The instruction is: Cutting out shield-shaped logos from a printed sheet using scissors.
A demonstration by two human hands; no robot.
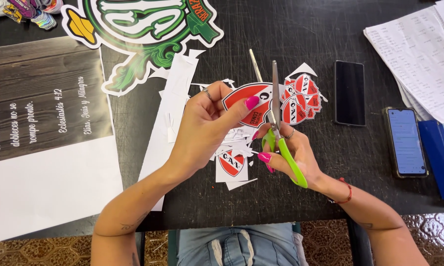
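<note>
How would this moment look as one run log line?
left hand: holds red shield sticker | right hand: green scissors open, cutting it | black table: paper scraps

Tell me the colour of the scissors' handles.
Bright lime green, seen in the head view: the scissors sit in the right hand.

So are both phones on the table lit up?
No: the phone nearer the stickers has a dark screen, while only the other phone shows a lit blue screen.

1. Scissors (pixel 287 157) had lime-green handles.
2. Shield sticker (pixel 246 101) was red with white trim.
3. Table (pixel 291 29) was black.
4. Upper-left big sticker (pixel 148 24) was green, white and yellow.
</note>
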